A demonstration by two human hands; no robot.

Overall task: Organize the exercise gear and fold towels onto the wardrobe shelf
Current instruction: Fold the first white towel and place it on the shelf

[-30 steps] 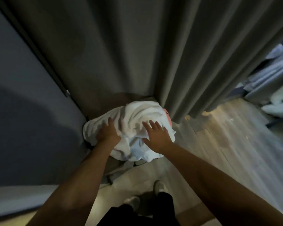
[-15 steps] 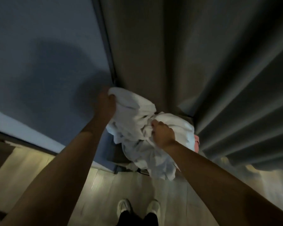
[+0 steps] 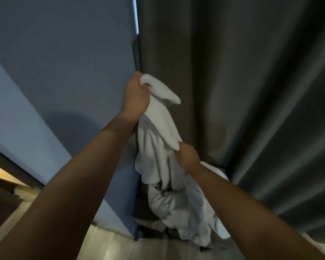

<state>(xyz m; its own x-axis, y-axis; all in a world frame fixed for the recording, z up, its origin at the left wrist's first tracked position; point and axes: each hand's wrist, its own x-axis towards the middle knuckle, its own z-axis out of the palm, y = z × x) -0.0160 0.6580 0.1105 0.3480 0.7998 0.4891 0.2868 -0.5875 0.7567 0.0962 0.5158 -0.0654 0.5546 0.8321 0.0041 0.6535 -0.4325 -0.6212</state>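
Note:
A white towel (image 3: 158,132) hangs crumpled in front of me, lifted off a pile of white cloth (image 3: 178,209) below. My left hand (image 3: 136,95) grips the towel's top corner, raised high near the wall edge. Lower and to the right, my right hand (image 3: 187,157) pinches another edge of the same towel. The towel's lower part drapes down onto the pile, and whatever the pile rests on is hidden in shadow.
A dark grey curtain (image 3: 242,91) hangs in folds across the right and behind the towel. A blue-grey wall panel (image 3: 64,72) fills the left. Light wooden floor (image 3: 109,246) shows at the bottom.
Both hands have taken hold of the towel and raised it from the pile; the left hand has gone up the most, stretching the towel out. The view has tilted upward.

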